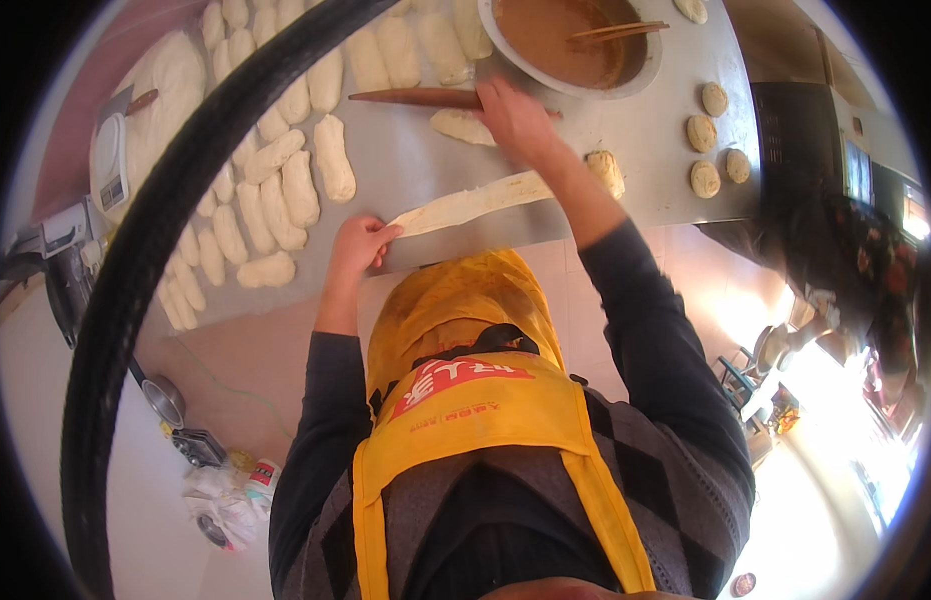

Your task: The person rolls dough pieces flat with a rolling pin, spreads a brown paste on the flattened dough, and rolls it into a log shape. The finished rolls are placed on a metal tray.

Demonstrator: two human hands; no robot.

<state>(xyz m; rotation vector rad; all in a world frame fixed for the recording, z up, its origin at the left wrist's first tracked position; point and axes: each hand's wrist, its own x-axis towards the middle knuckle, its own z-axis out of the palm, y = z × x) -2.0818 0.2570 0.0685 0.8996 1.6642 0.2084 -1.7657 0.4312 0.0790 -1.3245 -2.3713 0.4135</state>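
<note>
A long, thin strip of dough (473, 206) stretches across the metal table near its front edge. Its left end is pinched in the fingers of my left hand (364, 241). At its right end sits a thick roll of dough (605, 172) with browned layers. My right hand (510, 116) is on a tapered wooden rolling pin (413, 97), somewhat blurred, beyond the strip. Beside the pin lies a flat piece of dough (461, 126), partly hidden by this hand. One dough log (334, 159) lies beyond my left hand.
Many dough logs (266, 270) and a kitchen scale (112, 161) fill the table's left. A metal bowl (653, 64) of brown paste holds wooden chopsticks (619, 31) at the far side. Several round dough pieces (705, 178) sit at right. A black curved bar (172, 157) crosses the view.
</note>
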